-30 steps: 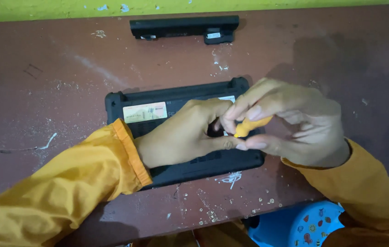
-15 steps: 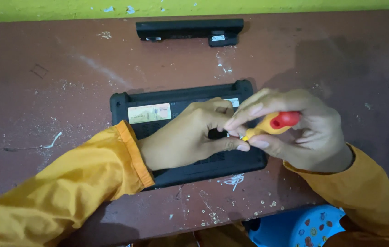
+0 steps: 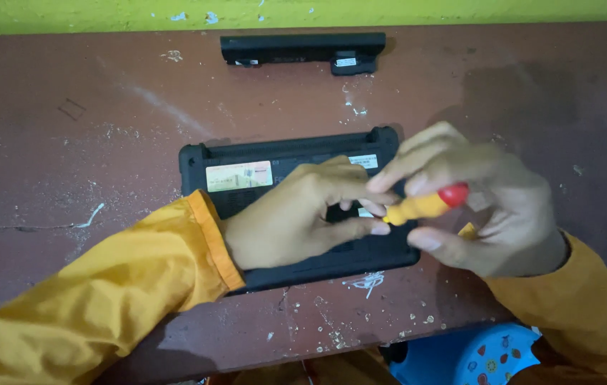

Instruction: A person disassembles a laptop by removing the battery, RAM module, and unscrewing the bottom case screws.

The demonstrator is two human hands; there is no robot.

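Item: your right hand (image 3: 492,214) pinches the screwdriver (image 3: 421,207) (yellow handle); left hand (image 3: 296,217), fingertips pressed together, steadies its tip over the upturned laptop (image 3: 246,175).

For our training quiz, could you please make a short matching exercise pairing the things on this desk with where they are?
Things:
1. Long black battery pack
2. Black upturned laptop
3. Yellow screwdriver with red cap
4. Blue plastic stool

Places:
A. Under both hands, mid-table
B. Below the table's near edge
C. Far edge, near the green wall
D. In the right hand

Pairs: 1-C, 2-A, 3-D, 4-B
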